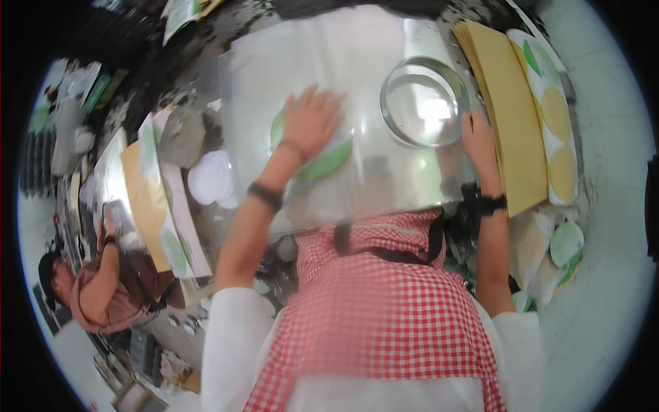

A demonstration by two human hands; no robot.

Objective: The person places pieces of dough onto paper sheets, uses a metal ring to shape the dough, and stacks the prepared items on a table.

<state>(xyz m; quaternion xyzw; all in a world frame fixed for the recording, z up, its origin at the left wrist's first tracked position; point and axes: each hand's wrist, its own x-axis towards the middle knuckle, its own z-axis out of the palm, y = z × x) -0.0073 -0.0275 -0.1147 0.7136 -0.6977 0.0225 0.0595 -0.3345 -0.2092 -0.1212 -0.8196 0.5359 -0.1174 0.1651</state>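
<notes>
1. I am pressing my left hand [312, 123] flat, fingers spread, on the silvery sheet [357, 103] that is lying across the bench [604, 137] in front of me. The palm is covering part of a green round disc [329, 161] that is showing under or through the sheet; I cannot tell which.
2. My right hand [478, 143] is resting open at the sheet's right side, just beside the metal ring [424, 101]. It is grasping nothing that I can see, though its fingertips are blurred.
3. The ring is sitting on the sheet, up and to the right of the left hand, near the stack of brown paper [504, 110].
4. To do this well, I judge I should be keeping the left palm down evenly so the sheet is not sliding or wrinkling, and steadying the ring by its rim with the right hand.
5. The ring should be lying level before any pressure goes on, or the edge may be biting unevenly.
6. The printed sheets with green and yellow circles [552, 117] are lying to the right; I am keeping my wrist off them.
</notes>
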